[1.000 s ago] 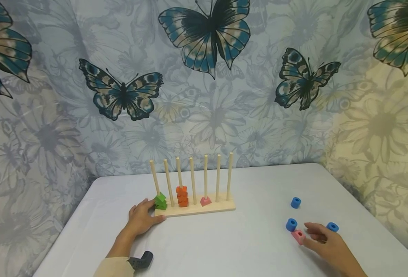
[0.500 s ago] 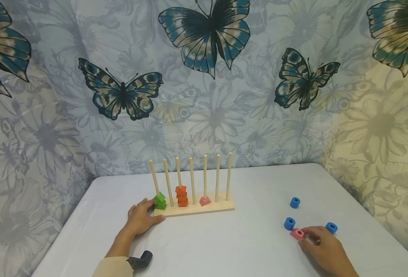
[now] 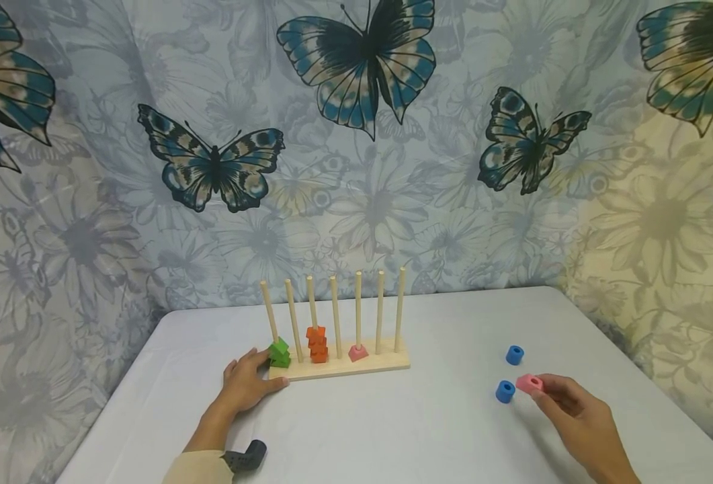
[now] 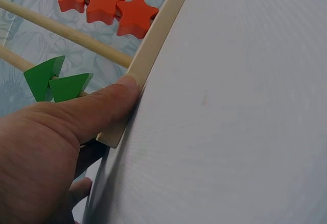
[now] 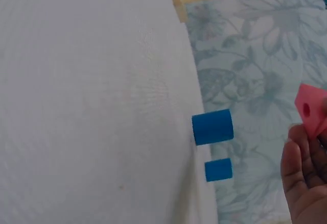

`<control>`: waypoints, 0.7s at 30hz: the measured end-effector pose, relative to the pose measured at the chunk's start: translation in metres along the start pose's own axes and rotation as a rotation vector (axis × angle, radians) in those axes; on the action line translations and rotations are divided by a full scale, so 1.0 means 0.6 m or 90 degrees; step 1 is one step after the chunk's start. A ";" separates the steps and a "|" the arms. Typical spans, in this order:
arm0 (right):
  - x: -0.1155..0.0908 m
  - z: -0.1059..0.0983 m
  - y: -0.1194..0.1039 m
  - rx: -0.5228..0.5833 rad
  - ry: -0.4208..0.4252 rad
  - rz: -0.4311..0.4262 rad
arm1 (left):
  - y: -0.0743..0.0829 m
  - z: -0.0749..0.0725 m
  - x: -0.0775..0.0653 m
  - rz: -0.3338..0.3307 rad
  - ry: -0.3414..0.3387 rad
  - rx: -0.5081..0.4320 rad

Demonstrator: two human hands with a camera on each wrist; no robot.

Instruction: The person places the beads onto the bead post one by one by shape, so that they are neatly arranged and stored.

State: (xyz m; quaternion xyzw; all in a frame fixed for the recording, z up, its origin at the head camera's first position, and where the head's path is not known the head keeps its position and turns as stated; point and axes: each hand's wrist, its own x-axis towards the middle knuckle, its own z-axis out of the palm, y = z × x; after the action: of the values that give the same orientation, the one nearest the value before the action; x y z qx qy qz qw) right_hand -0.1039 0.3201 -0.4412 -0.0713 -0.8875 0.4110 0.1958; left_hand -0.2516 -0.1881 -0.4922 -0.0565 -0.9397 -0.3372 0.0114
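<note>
My left hand (image 3: pixel 247 383) grips the left end of a wooden peg stand (image 3: pixel 344 368). In the left wrist view, the thumb (image 4: pixel 115 96) lies along the stand's base and the other fingers go behind its end. Green triangular blocks (image 4: pixel 71 85) sit on the first peg, orange star blocks (image 4: pixel 104 4) on the third, and one pink block (image 3: pixel 358 353) on the fifth. Over at the right, my right hand (image 3: pixel 580 410) pinches another pink block (image 3: pixel 529 384) with a hole in it, raised above the table. The right wrist view catches only part of this block (image 5: pixel 309 106).
Two blue cylinders, a nearer one (image 3: pixel 505 392) and a farther one (image 3: pixel 515 355), stand on the white table (image 3: pixel 392 430) left of the right hand. A dark device (image 3: pixel 247 456) is strapped to the left wrist. A butterfly-patterned cloth (image 3: pixel 380 202) hangs behind the table.
My right hand has closed on the pink block and lifted it off the table, away from me. A third blue cylinder is now out of sight behind that hand. The left hand stays put.
</note>
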 end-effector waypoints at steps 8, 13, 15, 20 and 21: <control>0.012 -0.014 -0.072 0.086 0.051 -0.145 | 0.000 -0.001 -0.002 0.004 0.001 0.006; 0.028 -0.012 -0.123 0.123 0.036 -0.222 | -0.001 -0.003 -0.003 0.005 0.005 0.008; 0.036 -0.011 -0.141 0.133 0.029 -0.252 | -0.002 -0.002 -0.003 0.009 0.007 0.007; 0.052 -0.006 -0.180 0.165 0.014 -0.304 | -0.001 0.000 -0.001 0.017 0.006 0.003; 0.055 -0.005 -0.188 0.170 0.012 -0.307 | -0.001 0.000 -0.001 0.017 0.006 0.002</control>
State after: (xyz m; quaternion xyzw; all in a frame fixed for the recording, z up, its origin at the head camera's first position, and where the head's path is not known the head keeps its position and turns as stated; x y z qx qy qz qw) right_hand -0.1290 0.2585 -0.3445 0.1646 -0.8151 0.4649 0.3040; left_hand -0.2513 -0.1885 -0.4926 -0.0675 -0.9394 -0.3354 0.0208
